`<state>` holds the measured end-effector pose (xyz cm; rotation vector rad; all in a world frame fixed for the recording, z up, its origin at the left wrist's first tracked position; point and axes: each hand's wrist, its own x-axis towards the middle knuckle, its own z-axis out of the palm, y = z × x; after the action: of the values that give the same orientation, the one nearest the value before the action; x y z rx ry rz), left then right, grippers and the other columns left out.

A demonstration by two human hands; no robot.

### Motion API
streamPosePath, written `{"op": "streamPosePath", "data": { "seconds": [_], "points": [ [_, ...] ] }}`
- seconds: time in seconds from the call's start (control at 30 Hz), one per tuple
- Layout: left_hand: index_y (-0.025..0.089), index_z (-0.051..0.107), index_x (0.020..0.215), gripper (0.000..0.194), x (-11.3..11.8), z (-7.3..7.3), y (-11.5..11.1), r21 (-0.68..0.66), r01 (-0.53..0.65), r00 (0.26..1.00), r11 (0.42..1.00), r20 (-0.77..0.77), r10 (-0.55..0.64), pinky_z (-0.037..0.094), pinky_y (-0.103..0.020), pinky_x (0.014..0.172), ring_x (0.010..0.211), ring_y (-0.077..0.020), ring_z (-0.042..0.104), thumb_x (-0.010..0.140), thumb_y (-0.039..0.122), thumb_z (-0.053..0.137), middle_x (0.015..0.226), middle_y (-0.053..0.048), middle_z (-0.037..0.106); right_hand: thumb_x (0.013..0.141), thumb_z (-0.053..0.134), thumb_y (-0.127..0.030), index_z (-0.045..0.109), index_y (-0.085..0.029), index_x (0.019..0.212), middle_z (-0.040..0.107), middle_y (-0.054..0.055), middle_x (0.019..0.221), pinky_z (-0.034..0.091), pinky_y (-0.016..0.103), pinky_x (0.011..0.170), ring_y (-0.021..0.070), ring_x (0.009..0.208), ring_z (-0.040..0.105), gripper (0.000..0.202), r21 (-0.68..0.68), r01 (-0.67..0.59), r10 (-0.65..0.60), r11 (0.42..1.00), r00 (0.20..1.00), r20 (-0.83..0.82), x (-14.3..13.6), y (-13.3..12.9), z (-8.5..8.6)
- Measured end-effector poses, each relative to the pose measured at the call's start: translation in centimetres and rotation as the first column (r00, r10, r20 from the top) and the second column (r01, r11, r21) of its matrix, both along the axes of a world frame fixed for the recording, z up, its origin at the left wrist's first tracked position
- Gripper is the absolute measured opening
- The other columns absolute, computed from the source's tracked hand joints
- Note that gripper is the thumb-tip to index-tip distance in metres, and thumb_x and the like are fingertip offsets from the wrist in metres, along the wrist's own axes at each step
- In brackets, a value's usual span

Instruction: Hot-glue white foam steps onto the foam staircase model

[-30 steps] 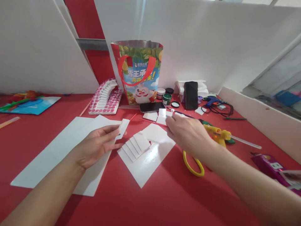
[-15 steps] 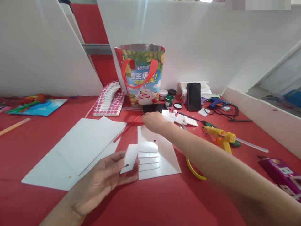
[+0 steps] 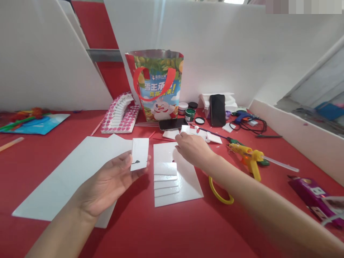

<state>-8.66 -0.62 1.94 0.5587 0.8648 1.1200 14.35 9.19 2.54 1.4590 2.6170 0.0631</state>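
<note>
Head view: the left hand (image 3: 114,179) pinches a small white rectangular card (image 3: 140,152), now tilted more upright; the right hand (image 3: 192,145), curled fingers' hold unclear, has shifted rightward, uncovering a flat white piece (image 3: 170,134), seemingly within reach.

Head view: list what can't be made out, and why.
In the head view:
Right hand: its grip, if any, hidden by the hand itself.
Yellow curved plastic handle: the rest, behind the right forearm.
Flat white rectangle in the left hand: back, turned away.
Orange stick: outer end, cut by the left edge.
</note>
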Motion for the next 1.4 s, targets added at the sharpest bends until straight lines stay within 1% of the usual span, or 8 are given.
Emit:
{"op": "streamPosePath", "data": {
  "seconds": [0.2, 0.33, 0.5, 0.7, 1.0, 1.17, 1.27, 1.4],
  "points": [
    [0.021, 0.08, 0.094, 0.013, 1.5, 0.1, 0.8, -0.003, 0.031, 0.999, 1.0, -0.024, -0.031, 0.061, -0.03, 0.09, 0.098, -0.0201, 0.069, 0.081, 0.025, 0.079, 0.101, -0.003, 0.078, 0.099, 0.055, -0.028, 0.065, -0.015, 0.106, 0.072, 0.009, 0.096, 0.042, 0.028, 0.059, 0.0203, 0.076, 0.068, 0.018, -0.034, 0.11, -0.115, 0.993, 0.968, -0.224, 3.1, -5.2, 1.7],
    [0.024, 0.079, 0.104, 0.028, 2.2, 0.5, 1.8, 0.087, 0.098, 0.951, 0.991, -0.301, -0.068, 0.056, -0.035, 0.097, 0.105, -0.0241, 0.068, 0.078, 0.035, 0.081, 0.108, -0.005, 0.077, 0.095, 0.062, -0.028, 0.069, -0.018, 0.098, 0.069, 0.003, 0.083, 0.042, 0.027, 0.06, 0.0138, 0.065, 0.058, 0.013, -0.053, 0.096, -0.105, 0.994, 0.691, -0.715, 3.4, -5.5, 2.8],
    [0.029, 0.074, 0.113, 0.039, 2.9, 1.0, 2.2, 0.248, 0.23, 0.567, 0.941, -0.82, 0.078, 0.043, -0.045, 0.109, 0.123, -0.0316, 0.059, 0.08, 0.049, 0.076, 0.124, -0.006, 0.071, 0.092, 0.066, -0.037, 0.073, -0.024, 0.114, 0.066, 0.001, 0.088, 0.045, 0.025, 0.058, 0.01, 0.061, 0.054, 0.026, -0.179, -0.01, -0.159, 0.984, 0.412, -0.897, 3.0, -4.9, 2.2],
    [0.03, 0.068, 0.127, 0.039, 3.5, 0.3, 1.6, 0.454, 0.441, 0.292, 0.775, -0.888, 0.354, 0.038, -0.046, 0.111, 0.122, -0.0306, 0.059, 0.092, 0.047, 0.063, 0.128, -0.005, 0.07, 0.09, 0.071, -0.034, 0.066, -0.02, 0.127, 0.062, 0.005, 0.103, 0.049, 0.028, 0.069, 0.0114, 0.069, 0.056, 0.04, -0.152, -0.1, -0.069, 0.983, 0.569, -0.819, 3.4, -5.4, 0.0],
    [0.031, 0.07, 0.126, 0.035, 3.9, -0.2, 1.1, 0.585, 0.488, 0.395, 0.648, -0.81, 0.434, 0.031, -0.046, 0.117, 0.119, -0.0303, 0.06, 0.092, 0.028, 0.065, 0.123, -0.004, 0.072, 0.09, 0.07, -0.024, 0.067, -0.018, 0.111, 0.063, 0.006, 0.105, 0.045, 0.028, 0.069, 0.0151, 0.075, 0.057, 0.022, -0.091, -0.098, 0.026, 0.991, 0.804, -0.594, 3.3, -6.1, 1.5],
    [0.029, 0.068, 0.127, 0.038, 3.3, -0.2, 1.3, 0.508, 0.256, 0.355, 0.822, -0.841, 0.409, 0.04, -0.04, 0.109, 0.125, -0.0309, 0.057, 0.091, 0.039, 0.064, 0.14, -0.006, 0.061, 0.085, 0.071, -0.026, 0.067, -0.019, 0.105, 0.062, 0.004, 0.094, 0.044, 0.027, 0.063, 0.0127, 0.066, 0.054, 0.022, -0.119, 0.013, -0.092, 0.993, 0.718, -0.69, 3.6, -5.3, -0.3],
    [0.023, 0.074, 0.103, 0.027, 2.5, -1.2, 1.7, 0.29, 0.109, 0.295, 0.951, -0.923, 0.247, 0.05, -0.032, 0.081, 0.087, -0.0244, 0.067, 0.09, 0.043, 0.061, 0.108, -0.006, 0.072, 0.085, 0.069, -0.029, 0.067, -0.019, 0.104, 0.061, 0.002, 0.087, 0.043, 0.026, 0.059, 0.0118, 0.062, 0.051, 0.022, -0.184, 0.04, -0.169, 0.982, 0.618, -0.768, 4.0, -4.8, -1.9],
    [0.021, 0.071, 0.081, 0.031, 2.2, -2.8, 1.7, 0.074, 0.068, 0.373, 0.995, -0.927, 0.044, 0.038, -0.025, 0.055, 0.054, -0.0155, 0.052, 0.088, 0.048, 0.06, 0.061, 0.001, 0.062, 0.083, 0.069, -0.029, 0.068, -0.019, 0.104, 0.06, 0.001, 0.085, 0.043, 0.027, 0.06, 0.012, 0.063, 0.051, 0.023, -0.235, 0.015, -0.192, 0.972, 0.632, -0.751, 4.2, -4.8, -2.9]
  ]
}}
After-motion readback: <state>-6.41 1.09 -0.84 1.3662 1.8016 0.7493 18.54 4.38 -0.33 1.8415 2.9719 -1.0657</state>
